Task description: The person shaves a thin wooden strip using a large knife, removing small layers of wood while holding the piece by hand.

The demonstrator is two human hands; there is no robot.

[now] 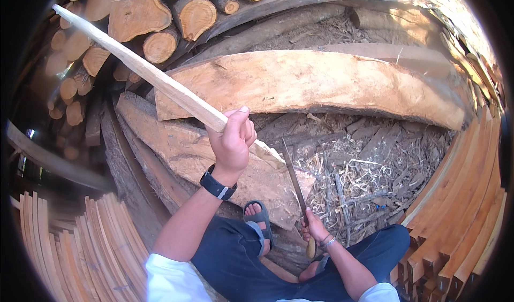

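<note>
Your left hand is gripping the wooden stake, your right hand the machete, ideally angling cuts away from you.

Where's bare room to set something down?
Mostly bare: the middle of the long, curved tan wooden slab, right of the pale tapered wooden stick, beyond the curly pale shavings. Crowded: those shavings, right of the dark-bladed, wooden-handled knife.

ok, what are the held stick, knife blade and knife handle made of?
Stick: wood, seemingly unfinished; pale, with flat cut faces.
Knife blade: probably steel, dull; dark and thin.
Knife handle: likely wood, from its tan butt; the right hand hides the rest, so finish is unclear.
</note>
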